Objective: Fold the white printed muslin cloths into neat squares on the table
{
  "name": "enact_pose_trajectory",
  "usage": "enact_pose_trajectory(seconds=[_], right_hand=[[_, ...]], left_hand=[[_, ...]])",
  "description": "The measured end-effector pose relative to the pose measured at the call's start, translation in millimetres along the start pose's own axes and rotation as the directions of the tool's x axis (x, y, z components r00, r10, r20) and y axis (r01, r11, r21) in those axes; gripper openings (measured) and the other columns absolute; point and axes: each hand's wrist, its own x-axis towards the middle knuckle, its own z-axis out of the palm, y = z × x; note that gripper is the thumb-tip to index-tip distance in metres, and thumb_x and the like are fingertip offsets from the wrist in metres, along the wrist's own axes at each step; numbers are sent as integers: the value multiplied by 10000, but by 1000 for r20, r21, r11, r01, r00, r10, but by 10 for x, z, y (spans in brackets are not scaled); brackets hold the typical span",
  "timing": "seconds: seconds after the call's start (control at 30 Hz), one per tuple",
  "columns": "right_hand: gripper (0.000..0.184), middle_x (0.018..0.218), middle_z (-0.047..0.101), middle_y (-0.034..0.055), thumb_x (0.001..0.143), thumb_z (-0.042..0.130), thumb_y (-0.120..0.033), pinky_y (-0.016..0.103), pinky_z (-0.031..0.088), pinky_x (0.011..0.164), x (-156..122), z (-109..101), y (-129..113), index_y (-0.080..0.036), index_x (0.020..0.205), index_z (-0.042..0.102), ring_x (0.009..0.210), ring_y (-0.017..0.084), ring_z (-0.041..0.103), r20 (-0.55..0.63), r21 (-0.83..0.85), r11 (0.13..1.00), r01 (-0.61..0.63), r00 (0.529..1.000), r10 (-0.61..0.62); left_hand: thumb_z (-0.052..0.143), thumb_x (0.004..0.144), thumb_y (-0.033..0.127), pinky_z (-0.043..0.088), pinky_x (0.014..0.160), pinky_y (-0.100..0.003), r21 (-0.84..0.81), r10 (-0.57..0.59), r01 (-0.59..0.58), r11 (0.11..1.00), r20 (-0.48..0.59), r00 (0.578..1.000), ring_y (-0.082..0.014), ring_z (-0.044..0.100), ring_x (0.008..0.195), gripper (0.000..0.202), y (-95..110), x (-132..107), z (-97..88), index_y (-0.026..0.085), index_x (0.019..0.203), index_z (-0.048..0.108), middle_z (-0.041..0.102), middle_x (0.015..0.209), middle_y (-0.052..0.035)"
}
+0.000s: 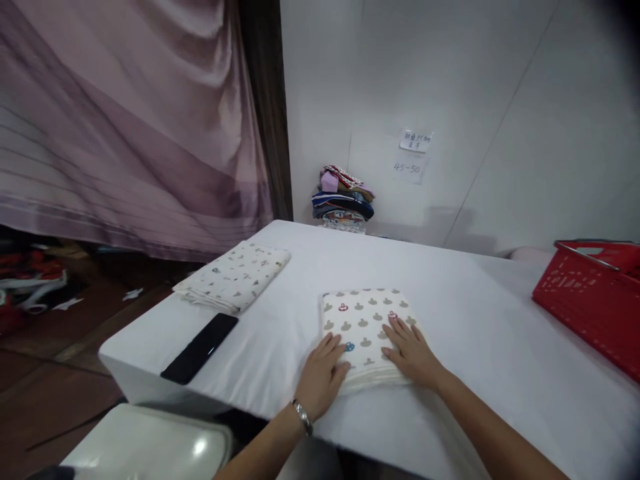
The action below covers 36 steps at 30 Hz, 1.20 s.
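A folded cream cloth with a brown mouse-head print lies on the white table. My left hand rests flat at the cloth's near left corner, fingers stretched out, a metal bracelet on the wrist. My right hand lies flat on the cloth's near right part, fingers spread. Neither hand grips anything.
A second folded printed cloth lies at the table's left side, with a black phone in front of it. A stack of folded clothes stands against the far wall. A red basket sits at the right. A white seat is below the table's near edge.
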Motion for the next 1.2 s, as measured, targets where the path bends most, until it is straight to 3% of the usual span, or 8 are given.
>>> enact_pose_trajectory(seconds=[0.13,0.23,0.4,0.53,0.67,0.93,1.07,1.2], right_hand=[[499,1405,337,43,759,545,-435,395,159,1080,164,-208,95,-228,1213,538,1315,219,235,-154,161,985,-58,985,84],[560,1371,387,74,733,576,-427,385,269,1038,288,-350,182,-203,1242,508,1269,243,322,-300,266,943,-199,913,277],[802,1228,517,154,669,642,-465,366,465,819,353,-418,283,-148,1349,357,974,259,579,-117,474,741,-475,800,588],[910,1224,517,185,619,707,-467,351,483,791,316,-447,272,-142,1370,307,894,244,615,-35,579,647,-496,778,628],[1027,1251,489,218,626,727,-457,362,520,721,248,-526,215,-153,1413,141,859,251,639,205,732,430,-528,773,600],[474,936,670,176,741,614,-424,399,504,766,94,-485,101,-86,1070,573,864,270,642,514,813,84,-576,779,360],[475,942,671,132,710,631,-347,373,505,719,69,-514,-1,-135,1123,529,798,246,649,309,863,279,-421,877,367],[436,1026,629,68,732,562,-266,335,477,738,80,-672,-263,-207,1160,498,855,215,609,-66,612,743,-270,919,388]], left_hand=[[489,814,322,371,1007,-385,-211,-241,205,956,-162,957,-213,432,1193,303,-80,224,-95,204,1076,587,489,1275,-73],[571,761,335,461,889,-349,-401,-489,421,814,-80,869,-230,520,1095,468,-135,447,-162,158,1187,492,511,1236,-123],[630,722,359,481,816,-286,-550,-662,600,581,110,742,-215,557,1046,655,-222,714,-209,115,1272,372,513,1243,-156],[642,703,396,522,659,-306,-567,-640,628,533,215,737,-229,638,848,571,-262,811,-175,76,1149,485,637,1039,-164],[705,640,338,509,740,-321,-551,-622,625,553,225,750,-246,625,891,482,-259,851,-150,91,1025,554,644,1029,-153],[724,626,300,504,772,-313,-604,-609,592,533,213,764,-238,618,923,536,-315,761,-123,112,1084,519,632,1061,-142],[684,675,281,512,739,-293,-689,-562,539,484,228,795,-212,635,870,501,-211,693,-185,114,1109,498,641,1039,-139],[635,718,312,486,771,-296,-592,-431,379,712,58,901,-192,622,887,555,200,679,-339,182,1215,425,635,1059,-87]])
